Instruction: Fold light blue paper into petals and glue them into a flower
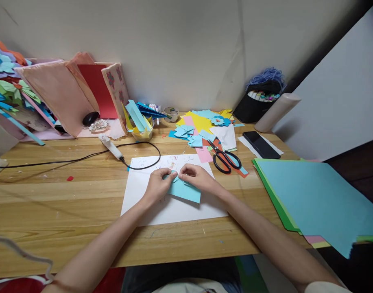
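Note:
Over a white sheet of paper (137,203) both hands meet at a light blue piece of paper (186,193). My left hand (158,185) grips its upper left part between thumb and fingers. My right hand (195,177) pinches at its upper edge, thumb and forefinger close to the left thumb. A fold or cut flap shows between the fingertips, though its exact shape is partly hidden. Black-handled scissors (224,158) lie beyond the right hand, pointing away to the left, on top of paper scraps.
Behind are scattered paper scraps (201,122) and a tape roll (171,114). A phone (261,144) and stacked coloured sheets (320,191) lie to the right. A white device (110,147) with a black cable (82,158) is at left, before a pink organizer (55,89).

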The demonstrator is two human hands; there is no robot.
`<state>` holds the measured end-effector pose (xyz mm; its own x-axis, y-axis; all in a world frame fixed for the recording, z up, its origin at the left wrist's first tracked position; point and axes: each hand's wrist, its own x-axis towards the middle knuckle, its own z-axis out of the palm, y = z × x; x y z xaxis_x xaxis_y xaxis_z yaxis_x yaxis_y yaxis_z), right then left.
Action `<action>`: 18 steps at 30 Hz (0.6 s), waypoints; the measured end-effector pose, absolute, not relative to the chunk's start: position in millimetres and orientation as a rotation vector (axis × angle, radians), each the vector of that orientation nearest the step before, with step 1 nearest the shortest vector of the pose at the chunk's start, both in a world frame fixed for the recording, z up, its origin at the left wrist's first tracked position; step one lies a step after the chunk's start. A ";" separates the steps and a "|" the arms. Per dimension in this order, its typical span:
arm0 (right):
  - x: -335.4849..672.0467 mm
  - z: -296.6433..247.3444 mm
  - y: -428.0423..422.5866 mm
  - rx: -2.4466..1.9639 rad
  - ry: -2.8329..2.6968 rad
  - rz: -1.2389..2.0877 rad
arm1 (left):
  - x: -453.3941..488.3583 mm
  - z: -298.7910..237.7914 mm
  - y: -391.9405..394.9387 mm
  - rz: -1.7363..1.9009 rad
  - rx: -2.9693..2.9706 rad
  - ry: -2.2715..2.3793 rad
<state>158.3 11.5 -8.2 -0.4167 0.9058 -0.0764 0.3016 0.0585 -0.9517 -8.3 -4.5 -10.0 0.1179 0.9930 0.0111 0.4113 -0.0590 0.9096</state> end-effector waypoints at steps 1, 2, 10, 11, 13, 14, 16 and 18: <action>158.1 -8.9 11.5 -1.236 -1.757 1.368 | -8.0 -10.6 -4.6 0.941 1.598 1.424; 157.9 -9.4 11.3 -1.265 -1.743 1.361 | -7.6 -11.2 -4.8 0.959 1.605 1.436; 163.8 -6.3 13.3 -1.221 -1.719 1.403 | -17.8 -3.2 1.2 0.799 1.353 1.250; 165.0 -5.9 13.8 -1.197 -1.727 1.438 | -21.6 -0.6 2.5 0.733 1.287 1.191; 166.7 -5.7 14.6 -1.168 -1.749 1.484 | -28.9 4.8 4.4 0.609 1.222 1.060; 167.2 -5.9 14.9 -1.164 -1.761 1.491 | -31.8 7.3 4.8 0.576 1.213 1.007; 167.8 -6.4 15.3 -1.160 -1.785 1.492 | -35.7 11.5 5.0 0.539 1.214 0.939; 168.0 -6.8 15.6 -1.158 -1.816 1.485 | -37.1 14.2 4.8 0.506 1.218 0.916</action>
